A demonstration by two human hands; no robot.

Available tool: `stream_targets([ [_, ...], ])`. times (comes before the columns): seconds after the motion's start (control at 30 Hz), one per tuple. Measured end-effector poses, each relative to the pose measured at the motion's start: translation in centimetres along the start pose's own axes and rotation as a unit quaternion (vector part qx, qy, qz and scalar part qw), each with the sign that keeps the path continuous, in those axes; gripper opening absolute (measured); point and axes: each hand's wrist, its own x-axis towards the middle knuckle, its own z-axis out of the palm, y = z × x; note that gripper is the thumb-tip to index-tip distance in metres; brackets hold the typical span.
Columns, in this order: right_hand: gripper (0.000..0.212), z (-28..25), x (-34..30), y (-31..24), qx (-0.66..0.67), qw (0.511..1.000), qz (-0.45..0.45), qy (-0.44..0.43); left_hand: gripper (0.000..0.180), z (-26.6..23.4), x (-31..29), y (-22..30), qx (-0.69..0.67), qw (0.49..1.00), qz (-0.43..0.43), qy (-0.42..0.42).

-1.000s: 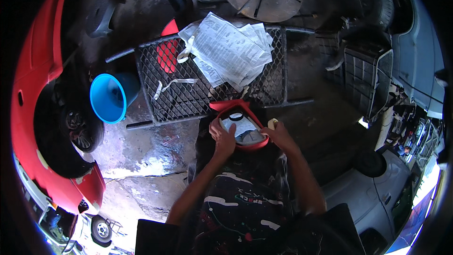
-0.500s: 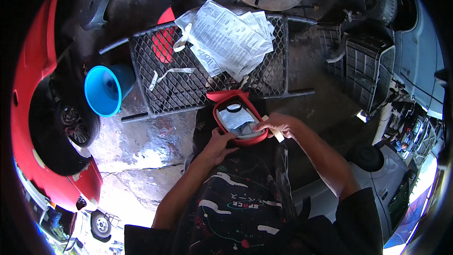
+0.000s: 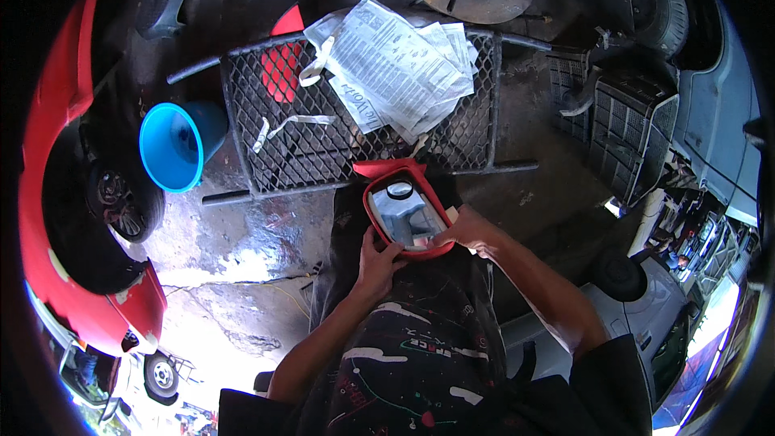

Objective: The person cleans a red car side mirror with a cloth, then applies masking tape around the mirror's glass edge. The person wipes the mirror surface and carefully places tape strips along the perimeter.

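Observation:
A red car side mirror (image 3: 408, 216) lies tilted in front of my lap, with pale masking tape along the edges of its glass. A small round blind-spot mirror (image 3: 399, 190) sits at the top of the glass. At the lower left, my left hand (image 3: 378, 265) grips the red housing with thumb and fingers. My right hand (image 3: 470, 231) is closed at the lower right edge, its thumb on the taped rim. A pale strip of tape (image 3: 452, 215) shows beside the right fingers; its far end is hidden.
Beyond the mirror stands a black mesh rack (image 3: 291, 153) bearing newspaper sheets (image 3: 395, 64), tape scraps (image 3: 300, 121) and a red piece underneath. A blue bucket (image 3: 179, 149) stands left, near a red car body (image 3: 60, 242). Black crates (image 3: 634, 133) and a tire (image 3: 638, 4) are at right.
The reflection in the glass has shifted as the mirror tilted slightly. My right hand has moved a little down, and the tape strip hanging by it shows less. The view has shifted slightly.

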Motion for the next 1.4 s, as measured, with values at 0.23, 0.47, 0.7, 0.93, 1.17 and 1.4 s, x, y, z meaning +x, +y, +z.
stream_targets([
  [0.23,0.105,0.3,-1.8,-2.1,-0.146,0.986,0.059,0.062,0.074,0.6,1.0,-1.1,0.041,0.997,-0.007,0.071],
  [0.47,0.105,1.7,-3.3,-3.8,-0.225,0.968,0.049,0.1,0.065,0.5,1.4,-1.6,0.115,0.99,0.029,0.081],
  [0.7,0.107,2.2,-3.4,-3.2,-0.213,0.97,0.036,0.116,0.064,0.1,1.4,-1.2,0.098,0.994,0.032,0.049],
  [0.93,0.108,2.1,-3.3,-2.8,-0.217,0.967,0.035,0.13,0.06,-0.7,1.8,-0.4,0.151,0.988,-0.027,0.004],
  [1.17,0.109,1.6,-2.7,-0.8,-0.184,0.977,0.015,0.105,0.059,-5.2,6.5,4.0,0.089,0.972,-0.17,-0.133],
  [1.4,0.106,1.2,-3.1,-0.3,-0.181,0.979,0.014,0.094,0.048,-3.9,6.8,2.6,0.201,0.97,-0.105,-0.091],
])
